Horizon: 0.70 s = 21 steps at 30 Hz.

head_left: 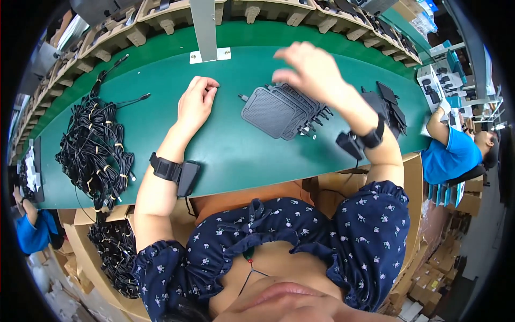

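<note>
My left hand (196, 105) rests on the green tabletop (225, 153), fingers curled in together and nothing visible in them. My right hand (310, 68) is raised over the far side of a fanned stack of dark grey, flat rounded panels (268, 111). Its thumb and fingers are apart, and I see nothing between them. The panels have a mesh-like face and short black connectors sticking out on their near right side. Beneath my right forearm and beyond it lie more dark flat pieces (396, 111). Both wrists carry a strapped black device.
A large heap of tied black cables (94, 150) covers the table's left end. More cables fill a cardboard box (115, 252) below. A metal post (205, 32) stands at the far edge, before a row of cardboard trays (279, 9). Co-workers in blue (453, 155) sit at both sides.
</note>
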Each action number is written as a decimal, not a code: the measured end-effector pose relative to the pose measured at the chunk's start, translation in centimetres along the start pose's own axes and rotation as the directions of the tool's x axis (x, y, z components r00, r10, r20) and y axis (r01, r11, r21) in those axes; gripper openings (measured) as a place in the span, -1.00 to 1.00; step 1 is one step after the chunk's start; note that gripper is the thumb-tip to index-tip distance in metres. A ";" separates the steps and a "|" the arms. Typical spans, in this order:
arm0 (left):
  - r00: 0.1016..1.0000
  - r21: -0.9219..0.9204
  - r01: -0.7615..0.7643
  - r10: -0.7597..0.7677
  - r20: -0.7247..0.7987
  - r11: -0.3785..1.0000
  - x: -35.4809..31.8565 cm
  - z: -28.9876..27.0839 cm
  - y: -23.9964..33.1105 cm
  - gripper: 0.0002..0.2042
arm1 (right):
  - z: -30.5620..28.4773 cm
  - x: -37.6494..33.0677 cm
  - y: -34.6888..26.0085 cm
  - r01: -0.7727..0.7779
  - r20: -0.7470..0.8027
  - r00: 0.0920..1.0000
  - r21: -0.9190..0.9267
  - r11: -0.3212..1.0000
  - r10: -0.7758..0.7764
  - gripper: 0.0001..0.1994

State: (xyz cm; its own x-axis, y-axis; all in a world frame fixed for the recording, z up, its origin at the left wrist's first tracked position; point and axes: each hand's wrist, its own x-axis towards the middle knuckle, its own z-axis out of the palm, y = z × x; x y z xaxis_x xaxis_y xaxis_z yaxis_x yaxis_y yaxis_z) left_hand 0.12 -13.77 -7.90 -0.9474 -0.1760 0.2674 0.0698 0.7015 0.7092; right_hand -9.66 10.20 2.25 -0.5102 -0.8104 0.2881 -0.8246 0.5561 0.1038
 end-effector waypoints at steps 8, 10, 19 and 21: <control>0.997 -0.021 -0.060 0.061 0.047 0.998 -1.3 -0.1 1.9 -0.72 | 3.3 -4.6 -4.9 0.074 0.199 0.975 0.123 0.990 -0.098 -0.12; 0.958 -0.012 -0.285 0.285 -0.002 0.958 -1.7 0.0 2.7 -0.42 | 3.8 -4.0 -5.5 0.159 0.153 0.971 0.154 0.975 -0.183 -0.14; 0.957 0.013 -0.257 0.252 0.146 0.966 -2.1 -1.4 3.9 -0.79 | 2.8 -1.9 -6.5 0.014 -0.061 0.998 0.566 0.824 0.025 -0.48; 0.991 -0.338 -0.090 0.119 0.065 0.937 -1.6 -2.5 4.1 -0.86 | 2.0 -1.2 -5.5 -0.231 0.113 0.966 0.785 0.575 0.233 -0.63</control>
State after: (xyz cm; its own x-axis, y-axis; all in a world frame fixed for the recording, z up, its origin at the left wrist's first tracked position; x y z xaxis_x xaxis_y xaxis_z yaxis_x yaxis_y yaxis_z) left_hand 2.71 -12.32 -3.78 -0.9507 -0.0456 0.3068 0.2566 0.4398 0.8606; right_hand -5.01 7.77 -0.60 -0.7127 -0.6739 0.1945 -0.5483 0.3624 -0.7537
